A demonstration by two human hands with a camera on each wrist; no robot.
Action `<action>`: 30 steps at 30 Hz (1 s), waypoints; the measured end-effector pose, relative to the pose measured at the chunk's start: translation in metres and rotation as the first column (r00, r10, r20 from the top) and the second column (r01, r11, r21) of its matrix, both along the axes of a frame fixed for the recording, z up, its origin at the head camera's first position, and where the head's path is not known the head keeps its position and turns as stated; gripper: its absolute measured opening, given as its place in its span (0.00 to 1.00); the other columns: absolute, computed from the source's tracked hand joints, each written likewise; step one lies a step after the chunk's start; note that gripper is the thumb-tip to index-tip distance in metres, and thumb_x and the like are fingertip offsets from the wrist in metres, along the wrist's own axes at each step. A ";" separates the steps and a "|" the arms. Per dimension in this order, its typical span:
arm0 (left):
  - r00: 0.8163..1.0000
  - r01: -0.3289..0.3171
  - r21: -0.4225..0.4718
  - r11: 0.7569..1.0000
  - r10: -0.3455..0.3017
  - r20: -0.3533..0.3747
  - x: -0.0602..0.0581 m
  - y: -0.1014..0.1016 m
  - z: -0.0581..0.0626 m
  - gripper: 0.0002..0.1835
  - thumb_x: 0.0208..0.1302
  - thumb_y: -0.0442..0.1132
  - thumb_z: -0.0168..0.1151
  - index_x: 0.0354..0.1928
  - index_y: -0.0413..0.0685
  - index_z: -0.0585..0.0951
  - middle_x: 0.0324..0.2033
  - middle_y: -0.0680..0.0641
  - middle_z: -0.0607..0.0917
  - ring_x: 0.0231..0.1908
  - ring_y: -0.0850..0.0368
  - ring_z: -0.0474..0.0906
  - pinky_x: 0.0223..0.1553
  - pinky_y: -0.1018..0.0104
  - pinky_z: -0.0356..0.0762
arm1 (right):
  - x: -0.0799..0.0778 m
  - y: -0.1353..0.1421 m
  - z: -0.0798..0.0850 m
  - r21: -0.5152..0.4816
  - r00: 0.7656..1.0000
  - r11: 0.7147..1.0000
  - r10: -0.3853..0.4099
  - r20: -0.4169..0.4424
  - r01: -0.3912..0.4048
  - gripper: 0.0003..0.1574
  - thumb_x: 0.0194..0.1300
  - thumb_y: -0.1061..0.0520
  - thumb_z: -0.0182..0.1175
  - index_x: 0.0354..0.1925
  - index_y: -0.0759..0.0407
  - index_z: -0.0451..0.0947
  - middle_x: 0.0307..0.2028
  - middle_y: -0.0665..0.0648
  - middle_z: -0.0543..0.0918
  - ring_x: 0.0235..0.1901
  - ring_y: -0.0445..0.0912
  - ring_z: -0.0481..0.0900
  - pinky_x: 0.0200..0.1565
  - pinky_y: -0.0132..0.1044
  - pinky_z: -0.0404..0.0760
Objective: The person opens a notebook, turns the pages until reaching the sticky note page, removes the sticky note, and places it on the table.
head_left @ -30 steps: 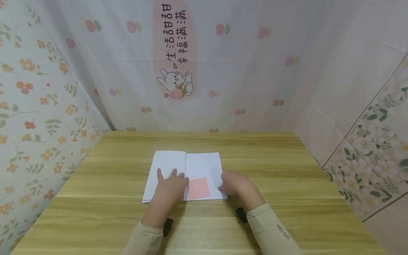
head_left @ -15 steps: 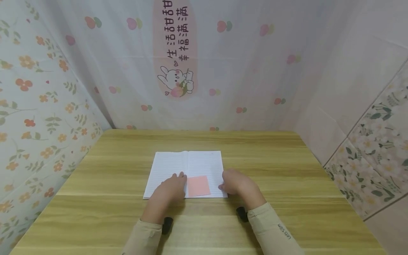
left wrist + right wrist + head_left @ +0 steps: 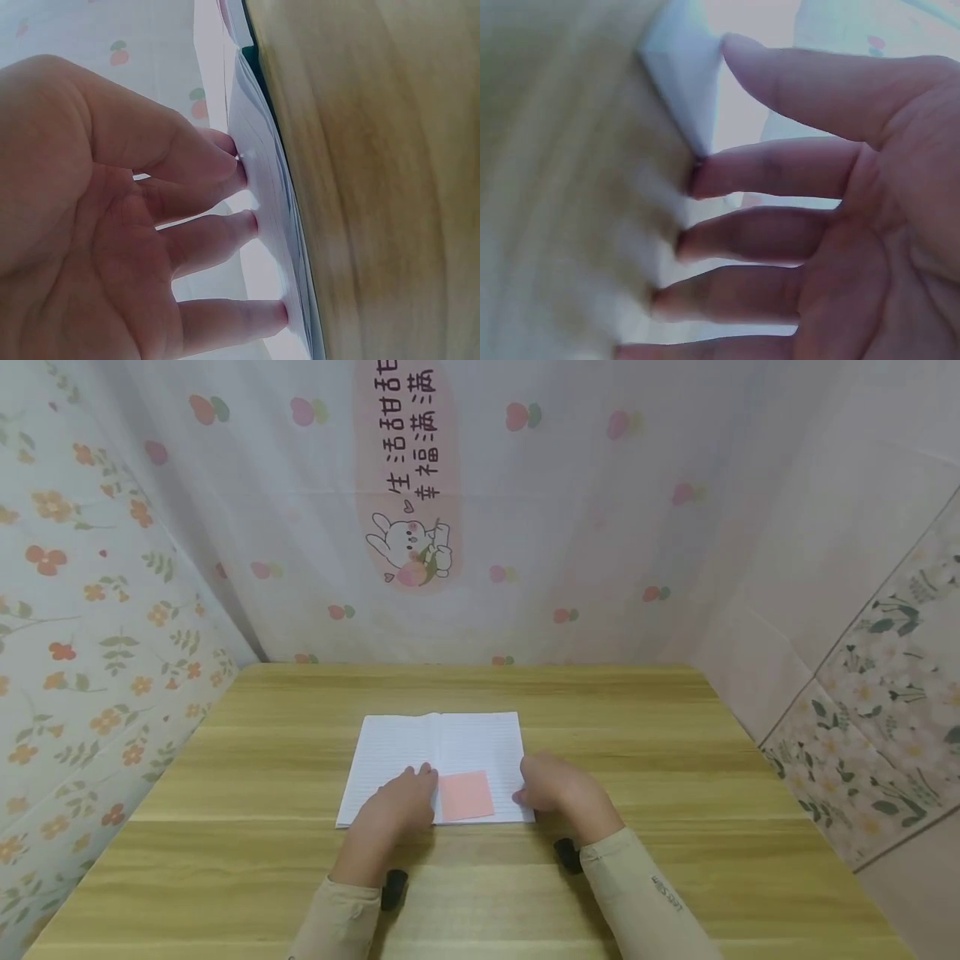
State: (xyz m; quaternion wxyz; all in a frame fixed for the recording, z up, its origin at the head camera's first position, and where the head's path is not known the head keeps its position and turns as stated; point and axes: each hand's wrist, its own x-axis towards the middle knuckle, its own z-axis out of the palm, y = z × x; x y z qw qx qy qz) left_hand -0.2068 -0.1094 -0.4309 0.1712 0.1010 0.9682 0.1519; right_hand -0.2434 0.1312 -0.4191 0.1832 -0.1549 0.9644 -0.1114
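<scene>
An open lined notebook (image 3: 487, 739) lies on the wooden table. On the lower part of its right page, close to the fold, sits a square pink sticky note (image 3: 467, 795). My left hand (image 3: 401, 802) rests on the left page by the fold, its fingertips touching the paper beside the note. In the left wrist view those fingers (image 3: 217, 322) reach down to the page with the thumb against the forefinger. My right hand (image 3: 558, 787) is at the right edge: its thumb (image 3: 795, 79) touches the page, the forefinger meets the corner and the other fingertips touch the tabletop.
The wooden table (image 3: 675, 827) stretches out around the notebook. Behind it hangs a pale curtain (image 3: 585, 527) with fruit prints and a rabbit picture. Floral cloths close in the left and right sides. A black strap piece (image 3: 393, 890) shows under the left wrist.
The left page, plain white a second ago, now shows ruled lines. My left hand's spread fingers have drawn together beside the fold. My right hand has stayed at the right edge.
</scene>
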 end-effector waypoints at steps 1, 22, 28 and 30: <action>1.000 -0.003 0.004 1.000 0.003 0.001 0.000 0.000 0.000 0.31 0.74 0.30 0.51 0.78 0.34 0.67 0.80 0.34 0.66 0.81 0.32 0.60 0.77 0.31 0.63 | -0.001 -0.001 0.001 0.003 1.000 1.000 -0.005 0.006 0.005 0.15 0.72 0.55 0.69 0.39 0.68 0.82 0.28 0.57 0.77 0.29 0.49 0.73 0.35 0.41 0.73; 1.000 -0.004 0.025 1.000 0.005 -0.020 0.004 -0.002 0.006 0.29 0.74 0.32 0.53 0.76 0.34 0.70 0.78 0.34 0.69 0.79 0.31 0.62 0.73 0.24 0.64 | 0.020 -0.075 -0.008 0.060 0.893 0.923 0.383 -0.235 -0.380 0.19 0.63 0.43 0.76 0.29 0.53 0.82 0.35 0.54 0.86 0.33 0.46 0.81 0.42 0.38 0.84; 1.000 -0.004 0.033 0.999 0.004 -0.013 0.003 -0.002 0.007 0.29 0.75 0.33 0.53 0.76 0.33 0.70 0.79 0.34 0.69 0.80 0.31 0.61 0.74 0.24 0.63 | 0.015 -0.071 -0.004 -0.059 0.913 0.922 0.366 -0.183 -0.381 0.22 0.64 0.46 0.77 0.22 0.51 0.77 0.23 0.46 0.76 0.26 0.40 0.69 0.34 0.32 0.72; 1.000 -0.002 0.032 0.999 0.003 -0.015 0.002 -0.003 0.006 0.29 0.75 0.33 0.53 0.76 0.33 0.70 0.79 0.34 0.69 0.80 0.31 0.61 0.73 0.24 0.63 | 0.015 -0.072 -0.004 -0.069 0.906 0.916 0.378 -0.192 -0.396 0.23 0.62 0.46 0.78 0.22 0.51 0.77 0.23 0.47 0.76 0.26 0.41 0.70 0.34 0.33 0.73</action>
